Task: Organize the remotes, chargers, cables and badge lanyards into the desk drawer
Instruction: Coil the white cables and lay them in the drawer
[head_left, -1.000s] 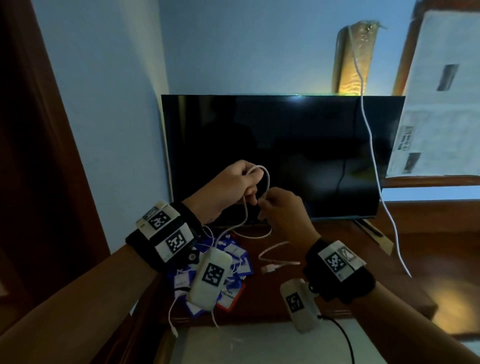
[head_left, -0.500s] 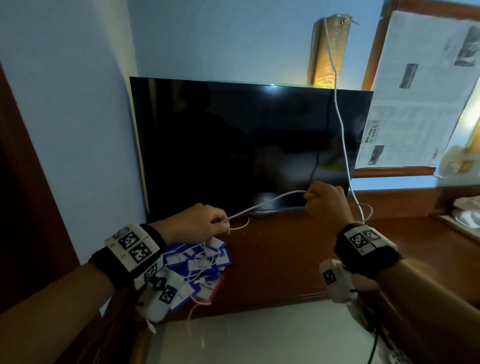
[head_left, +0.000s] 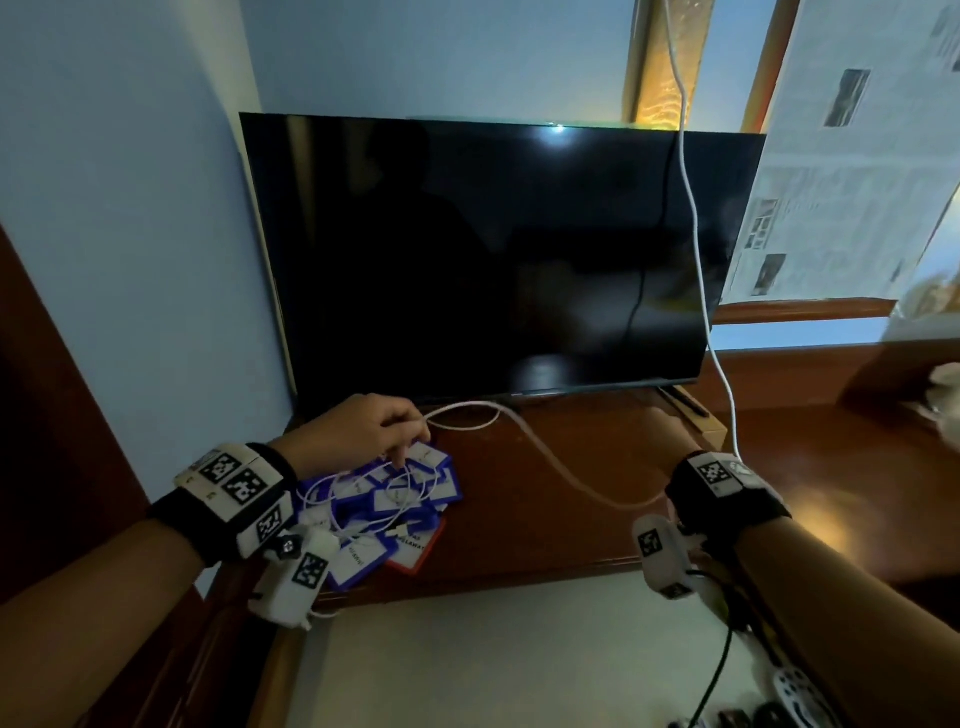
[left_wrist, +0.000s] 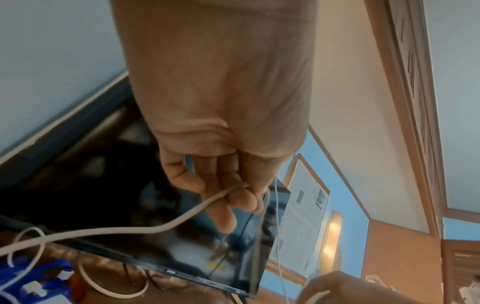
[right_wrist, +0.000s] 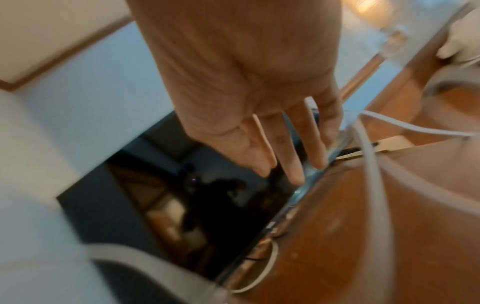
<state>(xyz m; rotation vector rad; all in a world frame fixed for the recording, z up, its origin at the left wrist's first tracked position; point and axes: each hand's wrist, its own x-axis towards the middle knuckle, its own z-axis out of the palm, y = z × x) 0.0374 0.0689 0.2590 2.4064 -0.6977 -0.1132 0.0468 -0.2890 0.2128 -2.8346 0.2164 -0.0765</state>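
My left hand hovers low over a pile of blue badge lanyards at the desk's left end and grips a thick white cable. From that hand the cable loops in front of the TV, then sags across the desk to my right wrist. In the left wrist view the fingers curl round the cable. My right hand is dim here. Its fingers are straight in the right wrist view, with the cable passing beside them. A thinner white cable lies coiled on the lanyards.
A dark TV stands at the back of the wooden desk. Another white cord hangs from above down past its right edge. A red-edged card pokes out of the pile. A pale surface lies below the desk's front edge.
Both hands have dropped from in front of the TV. The left hand went down to the lanyard pile still holding the cable. The right hand swung right and lower, its fingers now straight.
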